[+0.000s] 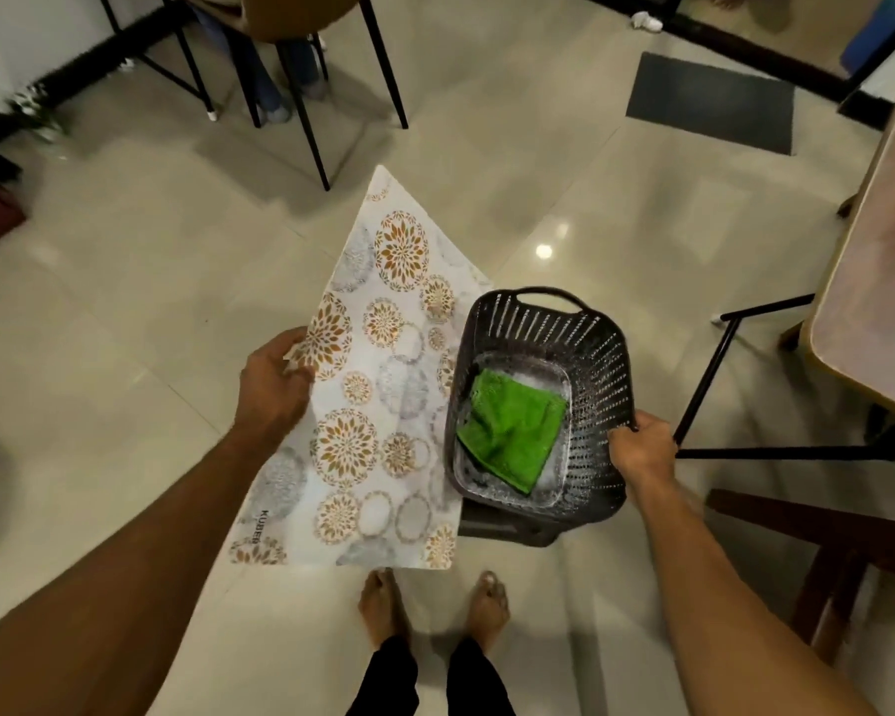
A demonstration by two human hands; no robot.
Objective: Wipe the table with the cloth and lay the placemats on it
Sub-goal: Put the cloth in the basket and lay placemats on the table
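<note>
Both busy: left hand pinches placemat edge; right hand clamps basket rim (green cloth inside), worktop at right.

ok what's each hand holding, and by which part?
Left hand grips the patterned placemat at its left edge. Right hand holds the dark basket by its near right rim; the green cloth lies inside.

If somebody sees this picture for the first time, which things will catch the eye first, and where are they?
The bright green cloth stands out most; it lies inside the dark slotted basket at centre, which the right hand holds by its rim. Just left of it, the left hand holds a floral placemat by its edge. The table shows only at the right border.
</note>
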